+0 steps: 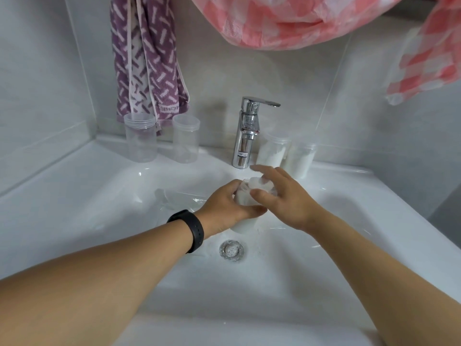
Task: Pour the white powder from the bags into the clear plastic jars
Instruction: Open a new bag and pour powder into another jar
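My left hand [224,208], with a black band on its wrist, grips a clear plastic jar [243,222] holding white powder, above the sink basin. My right hand [282,198] curves over the jar's mouth, thumb and fingers around a small translucent bag [254,184] with white powder in it; most of the bag is hidden by the fingers. Two empty clear jars [141,138] [185,138] stand at the back left of the sink ledge. Two jars filled with white powder [272,152] [299,162] stand to the right of the tap.
A chrome tap [245,136] rises just behind my hands. Crumpled clear plastic [174,198] lies in the white sink [99,196], left of the jar. The drain [232,248] sits below it. A purple towel [147,58] and pink cloths [287,18] hang above.
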The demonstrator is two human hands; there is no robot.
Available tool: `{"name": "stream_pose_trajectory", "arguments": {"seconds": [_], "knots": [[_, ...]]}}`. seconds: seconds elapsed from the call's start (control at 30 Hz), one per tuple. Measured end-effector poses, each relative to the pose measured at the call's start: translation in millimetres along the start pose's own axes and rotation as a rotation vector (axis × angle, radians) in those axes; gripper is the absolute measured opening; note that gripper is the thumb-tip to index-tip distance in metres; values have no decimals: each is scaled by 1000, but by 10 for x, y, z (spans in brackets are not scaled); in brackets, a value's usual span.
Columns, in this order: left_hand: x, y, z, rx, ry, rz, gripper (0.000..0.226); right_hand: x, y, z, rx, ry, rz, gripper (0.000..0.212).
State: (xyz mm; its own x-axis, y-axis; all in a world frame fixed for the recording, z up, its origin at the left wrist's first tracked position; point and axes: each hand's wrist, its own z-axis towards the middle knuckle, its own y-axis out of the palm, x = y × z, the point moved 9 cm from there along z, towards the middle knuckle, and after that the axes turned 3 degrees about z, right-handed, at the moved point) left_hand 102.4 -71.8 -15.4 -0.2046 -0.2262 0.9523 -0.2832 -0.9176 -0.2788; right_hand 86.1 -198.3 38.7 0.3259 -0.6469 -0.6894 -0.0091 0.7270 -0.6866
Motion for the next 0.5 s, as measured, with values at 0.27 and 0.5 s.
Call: {"name": "stream_pose_trajectory", "arguments": {"seconds": [0.27,0.5], "knots": [[94,152,-36,-37,44,11,58,9,-29,21,30,16,-183,53],[205,113,-72,-25,36,-9,70,3,-459,27,368,49,-98,34]]}}
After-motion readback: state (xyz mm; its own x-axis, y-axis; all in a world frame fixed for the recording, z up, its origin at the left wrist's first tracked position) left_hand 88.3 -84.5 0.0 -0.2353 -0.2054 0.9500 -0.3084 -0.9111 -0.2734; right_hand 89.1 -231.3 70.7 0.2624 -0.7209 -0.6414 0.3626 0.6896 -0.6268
